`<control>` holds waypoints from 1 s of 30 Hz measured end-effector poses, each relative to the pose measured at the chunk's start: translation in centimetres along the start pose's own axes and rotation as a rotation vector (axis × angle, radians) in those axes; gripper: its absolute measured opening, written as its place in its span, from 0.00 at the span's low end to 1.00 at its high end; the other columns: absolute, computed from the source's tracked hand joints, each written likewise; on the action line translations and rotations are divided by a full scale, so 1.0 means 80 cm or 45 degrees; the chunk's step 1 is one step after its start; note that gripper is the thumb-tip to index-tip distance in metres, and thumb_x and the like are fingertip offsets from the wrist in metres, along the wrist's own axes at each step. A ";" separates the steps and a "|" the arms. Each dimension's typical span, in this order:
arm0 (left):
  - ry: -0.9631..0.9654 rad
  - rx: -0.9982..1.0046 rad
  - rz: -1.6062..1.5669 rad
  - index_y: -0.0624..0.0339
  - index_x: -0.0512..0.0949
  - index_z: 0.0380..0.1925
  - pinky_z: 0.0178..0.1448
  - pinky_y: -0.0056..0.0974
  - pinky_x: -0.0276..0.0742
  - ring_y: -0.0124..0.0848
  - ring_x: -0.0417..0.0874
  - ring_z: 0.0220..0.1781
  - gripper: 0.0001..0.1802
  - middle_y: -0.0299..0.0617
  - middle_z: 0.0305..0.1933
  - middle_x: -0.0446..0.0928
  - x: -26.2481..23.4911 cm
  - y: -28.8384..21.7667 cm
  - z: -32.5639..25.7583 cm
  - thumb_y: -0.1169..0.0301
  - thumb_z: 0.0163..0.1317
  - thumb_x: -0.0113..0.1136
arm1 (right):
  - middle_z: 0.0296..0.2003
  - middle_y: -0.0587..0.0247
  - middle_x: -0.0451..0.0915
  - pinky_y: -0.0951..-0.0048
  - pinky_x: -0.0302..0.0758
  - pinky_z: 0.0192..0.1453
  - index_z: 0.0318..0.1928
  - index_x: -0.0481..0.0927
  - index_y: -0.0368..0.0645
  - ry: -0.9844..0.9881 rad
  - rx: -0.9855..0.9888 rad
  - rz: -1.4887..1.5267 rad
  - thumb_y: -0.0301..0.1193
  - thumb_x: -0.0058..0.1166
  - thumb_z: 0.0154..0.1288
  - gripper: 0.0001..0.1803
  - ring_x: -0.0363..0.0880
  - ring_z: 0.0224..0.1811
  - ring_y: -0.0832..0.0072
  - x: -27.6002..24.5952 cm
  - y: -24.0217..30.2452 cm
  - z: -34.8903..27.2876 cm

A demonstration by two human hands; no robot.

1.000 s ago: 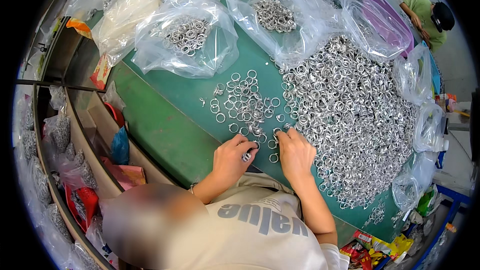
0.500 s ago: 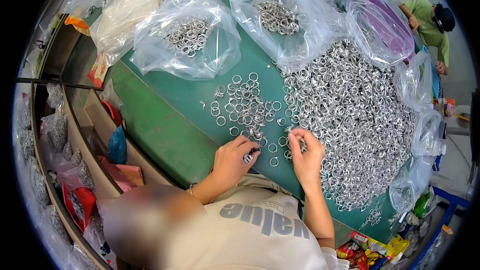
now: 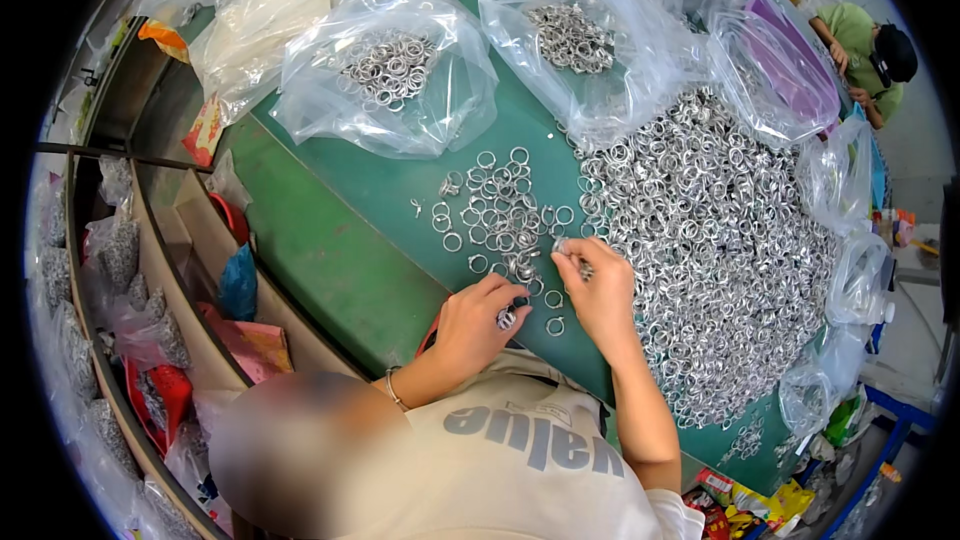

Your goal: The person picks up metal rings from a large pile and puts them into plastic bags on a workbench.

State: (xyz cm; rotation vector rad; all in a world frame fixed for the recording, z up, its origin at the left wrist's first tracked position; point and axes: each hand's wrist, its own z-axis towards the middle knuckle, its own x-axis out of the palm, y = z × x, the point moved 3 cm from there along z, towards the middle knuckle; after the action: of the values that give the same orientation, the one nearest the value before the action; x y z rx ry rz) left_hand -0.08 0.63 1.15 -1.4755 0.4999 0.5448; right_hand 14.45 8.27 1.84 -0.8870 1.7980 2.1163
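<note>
My left hand (image 3: 478,324), with a bracelet at the wrist, is closed near the table's front edge. Silvery metal rings (image 3: 507,319) show under its curled fingers, beside something small and dark I cannot make out. My right hand (image 3: 603,292) pinches a silvery ring (image 3: 562,244) between thumb and fingertips, and more metal shows inside its curled fingers. Just beyond both hands lies a loose, small group of metal rings (image 3: 498,202). Right of my right hand spreads a large heap of similar rings (image 3: 720,270). One single ring (image 3: 555,326) lies between the hands.
Clear plastic bags holding rings stand at the far side, one bag (image 3: 300,105) left and another (image 3: 500,0) right of it. Shelves (image 3: 160,270) with bagged parts line the left. Bright packets (image 3: 770,508) lie at lower right. A person in green (image 3: 853,40) works at far right.
My right hand has moved left and slightly away from me, from the heap's edge to the small group of rings. My left hand stays closed in nearly the same place. The view has shifted slightly.
</note>
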 end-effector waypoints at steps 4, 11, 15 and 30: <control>-0.013 -0.017 -0.021 0.58 0.80 0.30 0.30 0.35 0.75 0.36 0.80 0.26 0.09 0.38 0.31 0.77 0.000 0.004 0.000 0.75 0.46 0.67 | 0.21 0.62 0.73 0.77 0.67 0.30 0.30 0.78 0.32 -0.232 0.160 0.417 0.21 0.57 0.55 0.03 0.69 0.22 0.78 -0.008 -0.016 -0.004; -0.021 0.004 -0.049 0.56 0.79 0.31 0.29 0.37 0.74 0.37 0.79 0.26 0.09 0.37 0.30 0.76 -0.002 0.002 -0.002 0.74 0.47 0.66 | 0.25 0.59 0.73 0.66 0.72 0.24 0.32 0.77 0.40 -0.044 -0.245 -0.764 0.21 0.57 0.48 0.08 0.78 0.27 0.63 0.000 0.001 0.035; -0.019 -0.013 -0.057 0.56 0.79 0.31 0.28 0.37 0.74 0.37 0.79 0.26 0.09 0.36 0.30 0.75 -0.003 0.004 -0.004 0.73 0.48 0.66 | 0.25 0.58 0.74 0.65 0.73 0.25 0.30 0.77 0.40 0.055 -0.266 -0.837 0.20 0.57 0.44 0.09 0.79 0.30 0.62 0.004 -0.003 0.040; -0.066 -0.063 -0.041 0.59 0.79 0.30 0.30 0.35 0.75 0.35 0.80 0.27 0.10 0.38 0.31 0.77 -0.013 0.016 -0.011 0.77 0.45 0.67 | 0.20 0.64 0.73 0.79 0.67 0.28 0.32 0.80 0.36 0.120 0.164 0.104 0.23 0.60 0.54 0.05 0.71 0.23 0.78 -0.006 0.010 -0.035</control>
State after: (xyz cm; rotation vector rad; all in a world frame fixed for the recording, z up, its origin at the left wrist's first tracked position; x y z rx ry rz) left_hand -1.68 -0.25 0.72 -1.5098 0.4241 0.5719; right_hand 15.24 5.55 2.56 -0.9089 2.0244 2.0100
